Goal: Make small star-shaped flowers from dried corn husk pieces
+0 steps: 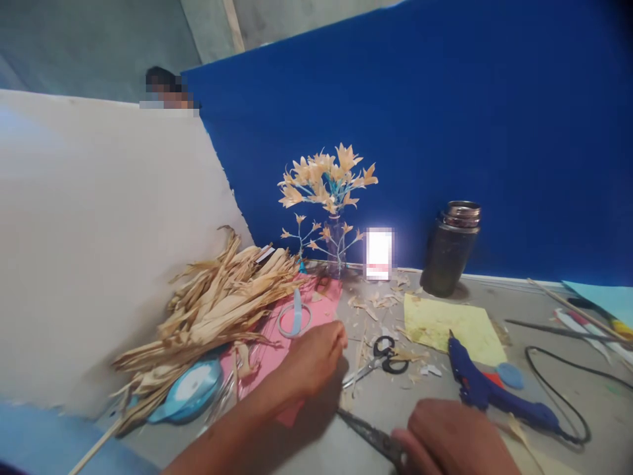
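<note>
My left hand (316,359) is closed in a pinch over the grey table, just beside the pink paper (324,295). Whatever its fingers hold, if anything, is hidden. At the lower right, my right hand (450,435) grips a dark tapered metal tool (370,432), its point aimed up and left below my left hand; whether it is scissors or pliers I cannot tell. Black-handled scissors (386,356) lie on the table between my hands. A blue glue gun (487,389) rests beyond my right hand, its nozzle near a yellow paper (455,326).
Dried husks (217,297) pile at the left by a blue ribbon roll (192,389). A vase of husk flowers (336,178), a bright blurred rectangle (378,253) and a dark open bottle (452,247) stand before the blue partition (445,119). A cord (568,359) loops at right. A person's head shows behind.
</note>
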Demonstrator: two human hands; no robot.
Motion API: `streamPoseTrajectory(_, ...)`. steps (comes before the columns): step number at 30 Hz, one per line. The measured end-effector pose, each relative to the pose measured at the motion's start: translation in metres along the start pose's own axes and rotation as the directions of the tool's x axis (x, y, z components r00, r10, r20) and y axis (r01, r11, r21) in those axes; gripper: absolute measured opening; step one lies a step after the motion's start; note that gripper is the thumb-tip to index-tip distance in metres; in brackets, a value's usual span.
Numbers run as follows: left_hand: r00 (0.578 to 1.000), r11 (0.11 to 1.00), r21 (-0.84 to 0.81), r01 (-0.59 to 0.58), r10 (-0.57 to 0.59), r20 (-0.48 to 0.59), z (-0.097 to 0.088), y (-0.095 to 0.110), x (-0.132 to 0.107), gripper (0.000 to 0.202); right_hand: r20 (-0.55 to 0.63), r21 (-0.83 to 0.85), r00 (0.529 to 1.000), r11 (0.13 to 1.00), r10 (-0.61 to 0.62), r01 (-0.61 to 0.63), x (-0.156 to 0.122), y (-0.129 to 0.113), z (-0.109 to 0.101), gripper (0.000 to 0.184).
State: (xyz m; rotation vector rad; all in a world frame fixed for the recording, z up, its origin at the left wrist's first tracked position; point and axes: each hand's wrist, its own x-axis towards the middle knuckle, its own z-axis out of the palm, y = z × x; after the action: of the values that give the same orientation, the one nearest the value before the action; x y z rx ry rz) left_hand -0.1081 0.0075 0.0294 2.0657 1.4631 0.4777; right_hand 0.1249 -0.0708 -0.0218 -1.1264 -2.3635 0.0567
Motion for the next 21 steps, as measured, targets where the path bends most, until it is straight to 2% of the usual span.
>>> streamPoseTrajectory(1,1.000,0.995,0.099,-0.009,0.010,-0.013,0.001,-0.001,0.005,0.015,-0.037,0.018,0.999,1.000,0.025,-0.024,0.000,0.004,-0.002,0.042)
streamPoseTrajectory(3,0.999,0.974,0.220,-0.045,0.049,-0.011,0.007,-0.006,0.018,0.022,-0.077,0.084,0.989,0.989,0.127,-0.120,0.000,0.011,-0.004,0.047)
streamPoseTrajectory(6,0.999,0.966,0.254,-0.044,0.043,0.011,0.021,-0.013,0.035,0.014,-0.068,0.219,0.963,0.946,0.261,-0.241,-0.001,0.016,-0.004,0.050)
streamPoseTrajectory(8,1.000,0.966,0.256,-0.031,0.031,0.001,0.030,-0.018,0.042,0.010,-0.057,0.259,0.962,0.935,0.267,-0.244,-0.001,0.016,-0.005,0.050)
streamPoseTrajectory(11,0.999,0.963,0.269,-0.012,0.024,-0.039,0.035,-0.022,0.042,0.016,-0.072,0.267,0.962,0.934,0.265,-0.237,0.001,0.015,-0.007,0.051)
streamPoseTrajectory(14,0.998,0.965,0.263,0.006,0.010,-0.060,0.035,-0.024,0.038,0.018,-0.126,0.277,0.941,0.922,0.314,-0.271,0.004,0.017,-0.011,0.051)
streamPoseTrajectory(18,1.000,0.980,0.199,0.018,-0.018,-0.003,0.031,-0.023,0.033,0.017,-0.190,0.326,0.921,0.907,0.340,-0.268,0.006,0.022,-0.016,0.051)
streamPoseTrajectory(21,0.999,0.980,0.191,0.046,-0.046,-0.003,0.027,-0.021,0.030,0.021,-0.180,0.361,0.916,0.890,0.359,-0.278,0.005,0.025,-0.013,0.051)
